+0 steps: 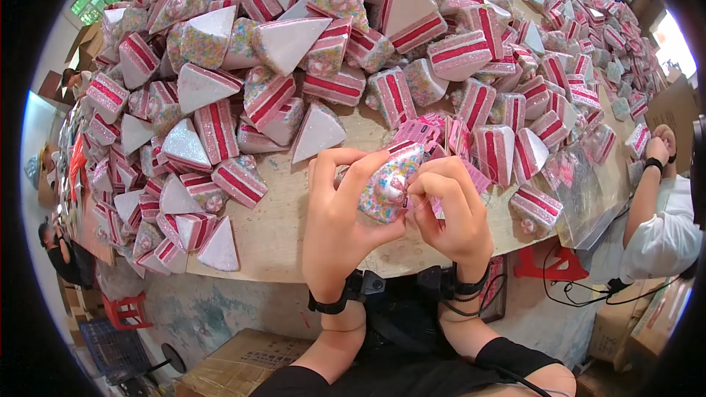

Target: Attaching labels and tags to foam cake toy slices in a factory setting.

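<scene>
Near the table's front edge, my left hand [342, 213] is wrapped around a toy cake slice [384, 187] with a sprinkle-covered back and a pale pink swirl on it. My right hand [452, 209] pinches at the swirl side of the same slice, its fingertips pressed together; whatever small thing they hold is hidden. Just beyond my hands lies a stack of pink printed cards [452, 134]. One pink card [418, 131] shows right behind the slice, and I cannot tell whether it is attached. Both wrists wear dark straps.
A large heap of pink-and-white cake slices [287, 44] covers the far and left table [276, 239]. One slice [535, 209] sits at the right front beside clear plastic bags [588, 187]. A co-worker's hand [660, 143] holds a slice at right. A red stool [548, 261] stands below.
</scene>
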A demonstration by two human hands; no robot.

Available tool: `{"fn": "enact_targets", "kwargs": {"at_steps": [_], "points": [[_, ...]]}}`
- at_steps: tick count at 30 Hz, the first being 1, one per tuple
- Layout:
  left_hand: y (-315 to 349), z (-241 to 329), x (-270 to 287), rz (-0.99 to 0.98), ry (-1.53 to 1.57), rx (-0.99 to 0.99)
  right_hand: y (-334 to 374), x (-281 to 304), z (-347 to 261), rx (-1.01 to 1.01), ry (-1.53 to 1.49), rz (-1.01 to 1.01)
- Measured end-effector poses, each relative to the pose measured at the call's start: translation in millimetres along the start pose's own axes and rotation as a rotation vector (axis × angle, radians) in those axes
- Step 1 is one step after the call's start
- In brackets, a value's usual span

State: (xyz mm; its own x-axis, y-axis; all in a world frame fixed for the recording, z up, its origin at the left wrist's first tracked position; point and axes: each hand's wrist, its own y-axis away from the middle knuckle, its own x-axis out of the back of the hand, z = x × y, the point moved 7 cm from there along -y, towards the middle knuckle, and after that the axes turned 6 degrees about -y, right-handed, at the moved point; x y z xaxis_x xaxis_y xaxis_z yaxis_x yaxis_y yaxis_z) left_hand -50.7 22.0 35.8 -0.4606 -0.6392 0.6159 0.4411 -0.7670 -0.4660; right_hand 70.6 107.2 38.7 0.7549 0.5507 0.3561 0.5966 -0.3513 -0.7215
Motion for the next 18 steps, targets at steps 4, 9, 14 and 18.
{"fn": "enact_targets", "kwargs": {"at_steps": [4, 9, 14, 18], "points": [[-1, 0, -1, -0.009, -0.002, -0.005, -1, 0, 0, 0.002, 0.014, -0.008], [-1, -1, -3, -0.029, 0.005, 0.016, -2, -2, 0, -0.014, 0.038, -0.014], [-2, -3, -3, 0.000, 0.004, 0.023, -4, -5, -2, 0.004, 0.075, 0.001], [-1, -3, -1, 0.036, -0.036, -0.006, -7, -5, -9, -0.029, 0.221, 0.071]]}}
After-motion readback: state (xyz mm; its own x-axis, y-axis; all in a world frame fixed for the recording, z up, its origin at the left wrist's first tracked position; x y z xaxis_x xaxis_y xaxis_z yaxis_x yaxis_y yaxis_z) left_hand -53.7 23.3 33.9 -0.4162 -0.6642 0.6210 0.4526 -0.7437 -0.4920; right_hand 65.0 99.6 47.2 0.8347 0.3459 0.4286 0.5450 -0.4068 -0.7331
